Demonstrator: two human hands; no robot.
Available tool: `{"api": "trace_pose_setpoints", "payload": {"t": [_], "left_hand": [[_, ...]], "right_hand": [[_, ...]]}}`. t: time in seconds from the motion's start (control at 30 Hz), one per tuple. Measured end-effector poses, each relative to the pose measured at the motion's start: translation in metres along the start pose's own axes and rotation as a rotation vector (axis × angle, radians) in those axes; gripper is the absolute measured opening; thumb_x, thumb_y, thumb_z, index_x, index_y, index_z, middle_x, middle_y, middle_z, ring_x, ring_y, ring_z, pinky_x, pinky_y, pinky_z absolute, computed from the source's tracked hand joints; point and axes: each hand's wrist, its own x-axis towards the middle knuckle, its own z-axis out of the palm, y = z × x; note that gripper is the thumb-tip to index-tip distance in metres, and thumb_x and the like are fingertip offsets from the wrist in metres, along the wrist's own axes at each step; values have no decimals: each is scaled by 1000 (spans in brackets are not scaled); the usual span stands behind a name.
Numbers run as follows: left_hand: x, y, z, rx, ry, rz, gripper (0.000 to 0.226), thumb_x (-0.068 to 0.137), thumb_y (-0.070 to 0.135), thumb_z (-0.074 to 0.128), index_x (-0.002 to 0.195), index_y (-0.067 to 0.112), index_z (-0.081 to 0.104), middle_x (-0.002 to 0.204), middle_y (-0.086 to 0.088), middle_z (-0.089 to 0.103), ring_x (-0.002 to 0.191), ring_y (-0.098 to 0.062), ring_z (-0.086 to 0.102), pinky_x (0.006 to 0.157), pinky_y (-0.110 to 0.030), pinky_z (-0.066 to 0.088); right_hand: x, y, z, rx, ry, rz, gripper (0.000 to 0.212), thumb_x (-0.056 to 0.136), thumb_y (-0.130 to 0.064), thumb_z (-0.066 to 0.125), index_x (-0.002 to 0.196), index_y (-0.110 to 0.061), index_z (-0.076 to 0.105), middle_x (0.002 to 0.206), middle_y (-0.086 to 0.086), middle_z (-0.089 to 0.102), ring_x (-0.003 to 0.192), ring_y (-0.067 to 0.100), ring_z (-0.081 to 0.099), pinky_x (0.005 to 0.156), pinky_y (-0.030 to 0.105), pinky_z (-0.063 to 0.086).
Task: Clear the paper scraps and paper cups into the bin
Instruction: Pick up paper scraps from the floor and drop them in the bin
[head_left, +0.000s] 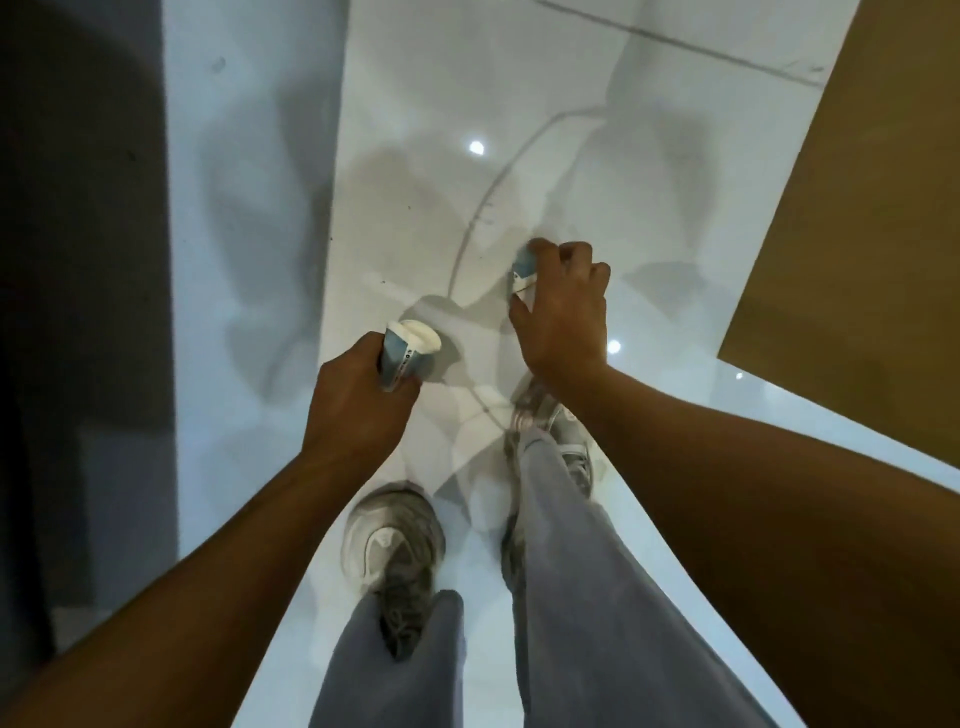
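- Paper cups, two of them, are each held in one hand above a glossy white tiled floor (519, 130).
- One blue-and-white paper cup (408, 351) sits in the left hand (358, 405); the fingers curl round its lower body, and its crumpled white mouth sticks out past the fingertips, pointing up and away from the person.
- A second blue-and-white cup (523, 275) is gripped by the right hand (563, 317); the thumb lies along its near side and the curled fingers (550, 252) wrap over its far side, so only a strip of the cup shows on the thumb side of the hand.
- Both hands are held out in front of the body, the right one a little farther forward than the left, well apart from each other.
- Below the wrists are grey trouser legs (571, 571) and two grey-and-white sneakers (392, 540) standing on the floor.
- A brown panel (857, 234) lies beyond the right hand's knuckles, at the floor's edge.
- A dark strip (78, 260) runs along the side beyond the left hand.
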Motion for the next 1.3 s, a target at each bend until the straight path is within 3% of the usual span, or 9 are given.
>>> {"api": "trace_pose_setpoints", "payload": {"t": [0.2, 0.3, 0.47, 0.57, 0.7, 0.83, 0.97, 1.3], "left_hand": [[-46, 29, -22, -42, -26, -29, 12, 87, 21, 65, 87, 19, 54, 70, 16, 52, 63, -2, 50, 53, -13, 35], [-87, 56, -56, -37, -22, -44, 11, 86, 18, 64, 85, 18, 53, 72, 8, 54, 65, -12, 53, 54, -16, 36], [-174, 116, -148, 64, -57, -20, 17, 87, 19, 61, 101, 11, 57, 97, -7, 64, 83, -24, 60, 74, -34, 53], [-231, 151, -204, 90, -25, -30, 19, 90, 23, 59, 108, 15, 56, 106, -5, 64, 83, -16, 57, 76, -26, 48], [-300, 191, -271, 40, -2, 7, 26, 94, 28, 55, 117, 14, 53, 119, -5, 61, 104, -22, 60, 96, -30, 49], [-364, 209, -317, 50, 86, 31, 31, 94, 28, 55, 119, 11, 51, 118, -8, 61, 102, -24, 62, 89, -27, 48], [-431, 207, -334, -43, 185, -57, 30, 92, 21, 58, 119, 11, 53, 119, -9, 62, 104, -27, 61, 90, -32, 50], [-582, 173, -289, -510, 474, -436, 46, 92, 29, 59, 135, 22, 44, 133, -3, 54, 116, -23, 56, 101, -34, 43]], "right_hand": [[-50, -15, -49, 81, -107, 7, 54, 89, -28, 63, 139, -23, 41, 132, 9, 40, 118, 28, 38, 93, 35, 46], [-89, -42, -101, 88, -167, 10, 50, 91, -32, 62, 137, -26, 43, 138, 7, 37, 125, 27, 37, 98, 33, 45], [-157, -102, -228, 76, -237, -22, 52, 93, -31, 61, 140, -31, 38, 143, 2, 33, 131, 23, 37, 103, 32, 43], [-199, -141, -309, 143, -187, -55, 50, 92, -28, 61, 138, -30, 41, 141, 1, 36, 129, 22, 38, 100, 31, 45], [-249, -189, -397, 201, -139, -146, 48, 93, -28, 60, 138, -28, 43, 138, 1, 40, 127, 20, 40, 102, 30, 45], [-300, -222, -443, 194, -169, -208, 50, 92, -27, 61, 138, -26, 43, 139, 2, 41, 125, 22, 42, 102, 34, 46], [-350, -236, -468, 133, -214, -302, 52, 90, -26, 63, 138, -22, 44, 136, 6, 43, 123, 24, 45, 100, 35, 46], [-451, -251, -510, -159, -337, -659, 53, 89, -32, 65, 137, -25, 43, 139, 4, 44, 120, 23, 50, 102, 31, 47]]}}
